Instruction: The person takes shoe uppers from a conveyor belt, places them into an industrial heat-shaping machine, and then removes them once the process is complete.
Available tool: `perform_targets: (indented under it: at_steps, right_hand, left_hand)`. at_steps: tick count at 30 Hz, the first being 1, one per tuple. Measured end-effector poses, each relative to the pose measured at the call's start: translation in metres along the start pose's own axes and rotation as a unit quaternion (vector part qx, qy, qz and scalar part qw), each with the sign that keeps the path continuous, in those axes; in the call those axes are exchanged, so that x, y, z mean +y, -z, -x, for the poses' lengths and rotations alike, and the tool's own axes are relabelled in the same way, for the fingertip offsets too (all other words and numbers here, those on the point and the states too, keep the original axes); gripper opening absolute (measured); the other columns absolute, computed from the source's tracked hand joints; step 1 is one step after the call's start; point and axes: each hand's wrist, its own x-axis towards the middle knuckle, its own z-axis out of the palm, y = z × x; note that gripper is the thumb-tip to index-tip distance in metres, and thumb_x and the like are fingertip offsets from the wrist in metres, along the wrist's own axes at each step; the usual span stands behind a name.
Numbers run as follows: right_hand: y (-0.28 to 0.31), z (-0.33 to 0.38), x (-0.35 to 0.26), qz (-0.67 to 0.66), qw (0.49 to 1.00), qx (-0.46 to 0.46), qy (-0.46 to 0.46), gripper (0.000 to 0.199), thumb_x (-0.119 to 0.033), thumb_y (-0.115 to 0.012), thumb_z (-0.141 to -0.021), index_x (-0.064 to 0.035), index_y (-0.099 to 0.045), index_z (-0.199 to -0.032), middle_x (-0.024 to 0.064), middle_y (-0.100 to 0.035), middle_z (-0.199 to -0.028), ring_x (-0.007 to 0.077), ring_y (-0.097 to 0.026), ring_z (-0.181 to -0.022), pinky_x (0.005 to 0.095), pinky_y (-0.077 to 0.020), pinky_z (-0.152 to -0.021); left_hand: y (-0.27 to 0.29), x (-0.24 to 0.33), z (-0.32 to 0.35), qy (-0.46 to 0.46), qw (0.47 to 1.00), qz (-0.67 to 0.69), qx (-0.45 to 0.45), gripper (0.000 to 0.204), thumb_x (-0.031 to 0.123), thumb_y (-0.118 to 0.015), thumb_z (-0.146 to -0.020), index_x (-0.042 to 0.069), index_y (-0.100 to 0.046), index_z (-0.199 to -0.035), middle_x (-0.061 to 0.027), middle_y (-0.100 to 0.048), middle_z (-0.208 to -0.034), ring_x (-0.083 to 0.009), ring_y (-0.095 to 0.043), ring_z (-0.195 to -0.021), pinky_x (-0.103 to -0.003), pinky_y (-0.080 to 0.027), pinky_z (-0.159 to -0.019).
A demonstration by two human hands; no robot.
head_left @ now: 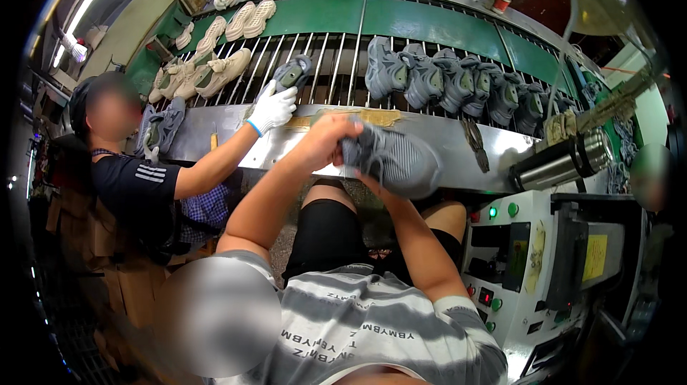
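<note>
A grey sneaker (401,163) with laces is held up in front of me, its toe pointing right, just over the near metal edge of the conveyor. My left hand (328,143) is closed on it at the collar and heel end. From below, my right forearm reaches up to the same shoe. Only part of my right hand (369,182) shows, against the shoe's underside; its fingers are hidden behind the shoe. On the rollers left of my hands lies another grey shoe (292,74), touched by a co-worker's white-gloved hand (273,107).
Several grey shoes (422,81) line the rollers at right; beige shoes (223,72) sit at left. The conveyor's metal edge (458,138) holds a dark strip (475,145) and a steel thermos (562,161). A control box (501,242) stands at my right. A co-worker (136,163) sits left; others work across.
</note>
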Motion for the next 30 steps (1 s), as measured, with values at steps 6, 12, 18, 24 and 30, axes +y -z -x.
perform_targets:
  at_steps: [6,12,18,24,30]
  right_hand:
    - [0.017,0.078,0.019,-0.252,0.967,-0.03,-0.025,0.077,-0.017,-0.079,-0.067,-0.0072,-0.046,-0.135,0.0097,-0.05,-0.134,0.0283,-0.047,-0.122,0.0405,-0.0331,-0.107]
    - [0.044,0.123,-0.032,-0.69,0.699,0.012,-0.188,0.067,-0.013,-0.06,-0.064,-0.0019,-0.051,-0.129,0.0137,-0.061,-0.12,0.0315,-0.055,-0.115,0.0425,-0.0434,-0.099]
    - [0.081,0.172,-0.058,-0.717,0.657,0.089,-0.216,0.07,-0.025,-0.056,-0.067,-0.0021,-0.047,-0.132,0.0155,-0.059,-0.124,0.0332,-0.055,-0.115,0.0444,-0.0429,-0.101]
    - [0.155,0.248,-0.103,-0.663,0.685,0.254,-0.163,0.072,-0.033,-0.055,-0.069,-0.0023,-0.045,-0.134,0.0161,-0.057,-0.126,0.0338,-0.054,-0.115,0.0453,-0.0431,-0.101]
    - [0.223,0.376,-0.142,-0.569,0.668,0.468,-0.103,0.072,-0.039,-0.055,-0.072,-0.0033,-0.046,-0.133,0.0155,-0.056,-0.127,0.0346,-0.055,-0.113,0.0458,-0.0431,-0.1]
  left_hand:
    - [-0.026,-0.004,0.069,0.026,0.997,0.032,-0.069,0.029,0.024,-0.052,-0.091,-0.002,-0.06,-0.085,-0.0076,-0.061,-0.064,-0.0131,-0.053,-0.041,-0.024,-0.042,-0.036]
    - [-0.029,-0.059,0.063,0.109,0.977,0.175,-0.053,0.033,0.037,-0.051,-0.092,0.008,-0.059,-0.079,-0.0016,-0.057,-0.063,-0.0133,-0.044,-0.043,-0.024,-0.032,-0.037]
    - [-0.065,-0.13,0.055,0.132,0.974,0.177,-0.042,0.044,0.052,-0.046,-0.093,0.014,-0.05,-0.072,0.0019,-0.043,-0.061,-0.0126,-0.04,-0.05,-0.025,-0.027,-0.044]
    - [0.008,-0.267,0.013,0.132,0.99,0.007,-0.047,0.033,0.03,-0.055,-0.095,0.017,-0.044,-0.067,0.0058,-0.037,-0.058,-0.0081,-0.036,-0.048,-0.025,-0.029,-0.045]
    - [0.099,-0.347,-0.022,0.149,0.987,-0.016,0.064,0.011,0.016,-0.054,-0.089,0.005,-0.056,-0.089,-0.0051,-0.055,-0.071,-0.015,-0.053,-0.058,-0.027,-0.046,-0.053]
